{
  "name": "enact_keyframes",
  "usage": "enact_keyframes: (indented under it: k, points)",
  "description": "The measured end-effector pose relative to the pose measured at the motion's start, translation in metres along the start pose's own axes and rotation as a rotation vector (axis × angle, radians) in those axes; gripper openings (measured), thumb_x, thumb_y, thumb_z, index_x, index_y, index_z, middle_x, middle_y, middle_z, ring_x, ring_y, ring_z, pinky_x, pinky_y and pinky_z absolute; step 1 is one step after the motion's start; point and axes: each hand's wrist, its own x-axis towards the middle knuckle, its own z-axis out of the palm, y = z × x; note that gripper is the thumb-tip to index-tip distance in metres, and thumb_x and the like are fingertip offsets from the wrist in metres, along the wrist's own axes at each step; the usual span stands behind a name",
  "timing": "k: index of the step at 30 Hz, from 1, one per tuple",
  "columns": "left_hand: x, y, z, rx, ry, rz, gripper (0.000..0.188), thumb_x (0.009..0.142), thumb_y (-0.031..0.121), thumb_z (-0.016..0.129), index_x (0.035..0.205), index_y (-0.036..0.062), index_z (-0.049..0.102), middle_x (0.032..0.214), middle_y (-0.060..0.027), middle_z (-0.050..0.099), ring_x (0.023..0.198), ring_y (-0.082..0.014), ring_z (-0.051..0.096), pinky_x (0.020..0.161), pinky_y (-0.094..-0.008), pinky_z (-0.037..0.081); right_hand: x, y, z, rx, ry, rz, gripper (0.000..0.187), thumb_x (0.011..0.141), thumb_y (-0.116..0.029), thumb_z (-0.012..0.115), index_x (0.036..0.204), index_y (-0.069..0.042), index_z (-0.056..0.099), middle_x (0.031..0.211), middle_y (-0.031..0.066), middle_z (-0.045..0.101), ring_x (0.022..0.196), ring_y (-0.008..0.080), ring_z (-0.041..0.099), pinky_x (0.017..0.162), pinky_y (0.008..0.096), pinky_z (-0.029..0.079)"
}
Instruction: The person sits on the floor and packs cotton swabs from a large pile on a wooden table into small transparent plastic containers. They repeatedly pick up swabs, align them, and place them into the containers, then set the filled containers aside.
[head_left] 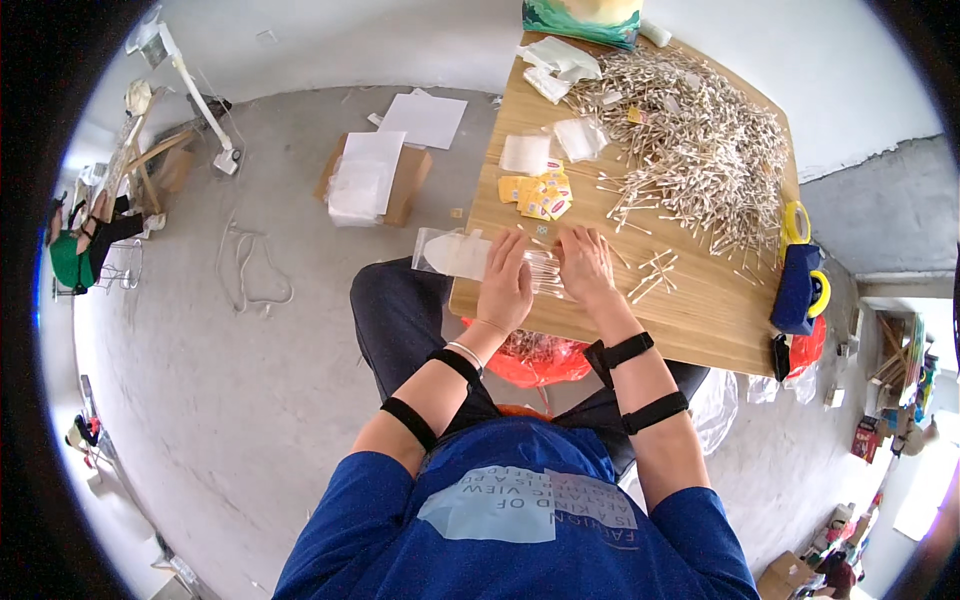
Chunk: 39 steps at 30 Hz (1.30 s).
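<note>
Near the table's front left corner, a row of cotton swabs [545, 274] lies side by side between my two hands. My left hand [508, 285] has its fingers bent down over a clear plastic bag [455, 254] at the left end of the swabs. The bag lies flat, with something white inside, and reaches past the table's left edge. My right hand [587, 265] is closed at the swabs' right end; its fingertips are partly hidden. Just beyond my hands is a small pile of yellow cards [540, 192]. Several loose swabs [655, 275] lie to the right.
A large heap of cotton swabs [700, 150] covers the table's far right. Stacked clear bags [525, 154] lie beyond the cards. A blue tape dispenser [797, 290] sits at the right edge. Under the front edge hangs a red bag [530, 360]. A cardboard box [405, 185] stands on the floor.
</note>
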Motion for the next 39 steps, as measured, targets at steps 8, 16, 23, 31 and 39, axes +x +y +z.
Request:
enact_keyframes:
  k: [8, 16, 23, 31, 39]
  points:
    - [-0.001, 0.001, 0.005, 0.185, -0.104, 0.120, 0.035, 0.086, 0.008, 0.058, 0.120, 0.0011, 0.055, 0.131, -0.0166, 0.051, 0.130, -0.0354, 0.042, 0.112, -0.0531, 0.029, -0.004, 0.006, 0.000, 0.059, -0.041, 0.023, 0.013, 0.087, -0.018, 0.058, 0.095, -0.007, 0.059, 0.100, 0.0148, 0.062, 0.105, 0.0349, 0.056, 0.094, 0.0491, 0.041]
    - [-0.001, 0.001, 0.005, 0.202, -0.114, 0.115, 0.034, 0.087, 0.009, 0.058, 0.120, 0.0013, 0.055, 0.127, -0.0168, 0.052, 0.128, -0.0355, 0.043, 0.112, -0.0531, 0.030, 0.003, 0.002, -0.005, 0.069, 0.013, 0.076, 0.015, 0.087, -0.020, 0.059, 0.095, -0.007, 0.060, 0.099, 0.0139, 0.063, 0.103, 0.0348, 0.057, 0.091, 0.0488, 0.042]
    - [0.002, 0.005, 0.004, 0.225, -0.123, 0.136, 0.035, 0.087, 0.010, 0.059, 0.121, 0.0031, 0.056, 0.124, -0.0166, 0.053, 0.127, -0.0355, 0.045, 0.111, -0.0525, 0.031, 0.008, 0.001, 0.001, 0.066, 0.030, 0.049, 0.013, 0.085, -0.021, 0.063, 0.092, -0.010, 0.064, 0.099, 0.0104, 0.063, 0.102, 0.0324, 0.057, 0.088, 0.0462, 0.043]
    - [0.001, 0.004, 0.004, 0.186, -0.128, 0.083, 0.028, 0.088, 0.010, 0.059, 0.116, 0.0038, 0.060, 0.125, -0.0169, 0.055, 0.127, -0.0364, 0.046, 0.111, -0.0535, 0.030, 0.017, -0.010, -0.010, -0.026, -0.089, -0.009, 0.015, 0.084, -0.020, 0.060, 0.089, -0.007, 0.065, 0.102, 0.0124, 0.064, 0.102, 0.0320, 0.060, 0.088, 0.0468, 0.047]
    - [-0.002, -0.002, 0.007, 0.190, -0.113, 0.109, 0.024, 0.089, 0.010, 0.059, 0.111, 0.0026, 0.061, 0.125, -0.0172, 0.057, 0.127, -0.0369, 0.047, 0.111, -0.0519, 0.032, 0.019, -0.006, -0.004, 0.092, -0.021, 0.121, 0.012, 0.086, -0.020, 0.060, 0.089, -0.009, 0.063, 0.097, 0.0118, 0.062, 0.098, 0.0330, 0.060, 0.083, 0.0466, 0.049]
